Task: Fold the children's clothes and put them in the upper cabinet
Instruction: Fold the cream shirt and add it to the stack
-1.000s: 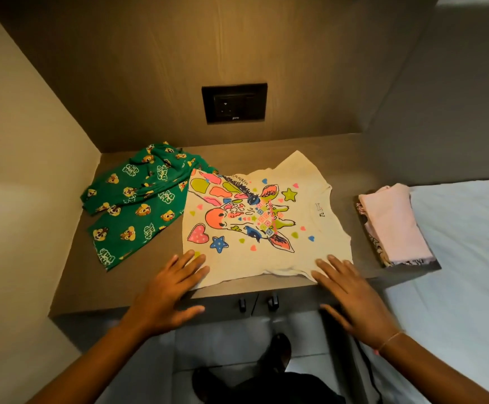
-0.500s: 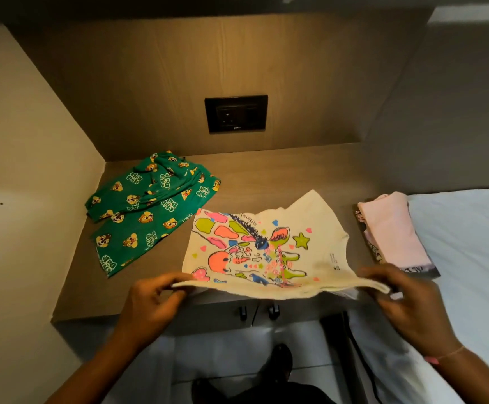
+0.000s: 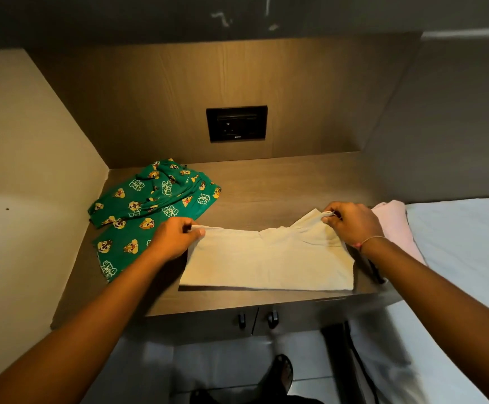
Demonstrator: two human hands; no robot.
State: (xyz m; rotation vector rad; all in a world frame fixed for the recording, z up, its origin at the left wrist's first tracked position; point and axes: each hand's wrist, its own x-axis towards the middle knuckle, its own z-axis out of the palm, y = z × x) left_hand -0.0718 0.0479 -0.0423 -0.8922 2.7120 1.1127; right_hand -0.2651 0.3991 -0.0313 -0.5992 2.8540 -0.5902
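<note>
A cream children's T-shirt (image 3: 266,263) lies on the wooden counter (image 3: 281,182), folded over so its plain back faces up and the print is hidden. My left hand (image 3: 173,240) pinches its far left corner. My right hand (image 3: 351,225) pinches its far right corner near the sleeve. A green garment with cartoon prints (image 3: 150,211) lies unfolded at the back left, partly under my left hand. A folded pink garment (image 3: 394,225) rests at the counter's right end, beside my right wrist.
A black socket plate (image 3: 236,123) is set in the wooden back panel. A beige wall stands at the left. A bed with a white sheet (image 3: 464,246) adjoins on the right. Cabinet doors with dark knobs (image 3: 256,317) sit below the counter edge.
Both hands took the shirt's near edge, lifted it and carried it away from me, folding the shirt over. The colourful print is now hidden.
</note>
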